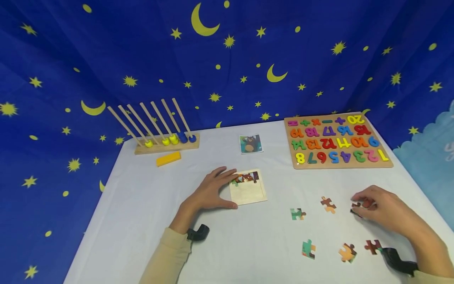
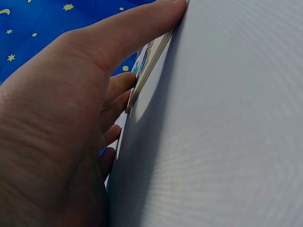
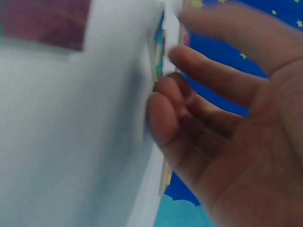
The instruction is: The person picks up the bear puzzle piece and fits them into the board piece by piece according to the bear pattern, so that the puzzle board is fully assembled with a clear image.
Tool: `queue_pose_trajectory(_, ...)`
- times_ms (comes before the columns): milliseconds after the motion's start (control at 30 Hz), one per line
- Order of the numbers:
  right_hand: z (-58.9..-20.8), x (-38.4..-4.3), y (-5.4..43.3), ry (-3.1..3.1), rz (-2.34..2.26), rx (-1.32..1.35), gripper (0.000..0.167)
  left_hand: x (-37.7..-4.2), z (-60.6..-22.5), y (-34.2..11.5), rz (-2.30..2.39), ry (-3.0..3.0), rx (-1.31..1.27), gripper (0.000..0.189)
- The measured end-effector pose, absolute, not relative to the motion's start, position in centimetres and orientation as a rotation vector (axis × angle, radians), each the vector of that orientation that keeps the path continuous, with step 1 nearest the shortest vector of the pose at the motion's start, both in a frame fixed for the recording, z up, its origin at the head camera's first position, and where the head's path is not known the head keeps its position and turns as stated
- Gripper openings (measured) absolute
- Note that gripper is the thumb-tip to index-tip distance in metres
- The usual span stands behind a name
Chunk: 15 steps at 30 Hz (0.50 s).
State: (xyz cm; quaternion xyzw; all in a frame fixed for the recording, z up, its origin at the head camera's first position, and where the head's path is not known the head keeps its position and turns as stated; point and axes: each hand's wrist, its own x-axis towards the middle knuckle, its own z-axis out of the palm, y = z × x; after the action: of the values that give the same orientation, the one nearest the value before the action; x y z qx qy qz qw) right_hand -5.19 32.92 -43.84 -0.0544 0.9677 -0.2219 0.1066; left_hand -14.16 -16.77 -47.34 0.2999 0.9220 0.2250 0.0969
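1. Sleeves point(image 1: 164, 256), tan, each with a black wrist device point(image 1: 198, 232); clear in the head view only.
2. Loose puzzle pieces, near row, three: a red-brown piece point(image 1: 373, 247), an orange-and-brown piece point(image 1: 348, 253) and a green-and-orange piece point(image 1: 307, 249), apart on the white table point(image 1: 227, 260). The right wrist view repeats a red-brown one, enlarged and cut off at upper left.
3. Loose puzzle pieces, next row, two: a green piece point(image 1: 296, 214) and a brown-and-orange piece point(image 1: 328, 205).
4. Right hand point(image 1: 384, 209): pinches a dark brown piece point(image 1: 356, 205) between thumb and forefinger, as the head view shows. The right wrist view is blurred and leaves that piece unclear, but shows the lower fingers folded.
5. Left hand point(image 1: 214, 189): thumb and fingers spread along the left side of a wooden tray point(image 1: 248, 195), touching it. The left wrist view adds the tray's thickness, edge-on.
6. Fitted pieces point(image 1: 246, 178), mainly brown, along the tray's far edge; the arrangement reads in the head view alone.
7. Block point(image 1: 168, 159), yellow-orange; beyond it, a peg stand point(image 1: 166, 147), seven rods, yellow and blue rings.
8. Picture card point(image 1: 251, 144), showing a bear, beyond the tray.
9. Number board point(image 1: 338, 163), coloured numerals, far right.
10. Curtain point(image 1: 248, 51), dark blue with yellow stars, in all views; pale-blue cloth point(image 1: 434, 154) at right, missing from the left wrist view.
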Motion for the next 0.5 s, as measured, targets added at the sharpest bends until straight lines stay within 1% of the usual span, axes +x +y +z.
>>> queue_pose_trajectory(67, -43.82, -5.22, 32.98, 2.809, -0.632, -0.158, 0.043, -14.25, -47.30, -16.78, 0.671, 2.734, 0.894, 0.103)
queue_pose_trajectory(133, -43.75, -5.24, 33.05, 2.777, -0.618, -0.166, 0.046, -14.31, -47.27, -16.79, 0.677, 2.738, 0.897, 0.102)
queue_pose_trajectory(300, -43.56, -5.40, 33.08, 2.735, -0.609, -0.196, 0.038, -14.33, -47.33, -16.81, 0.678, 2.735, 0.897, 0.102)
queue_pose_trajectory(500, -43.68, -5.31, 32.58, 2.736, -0.585, -0.189, 0.038, -14.30, -47.80, -16.83, 0.656, 2.734, 0.894, 0.103)
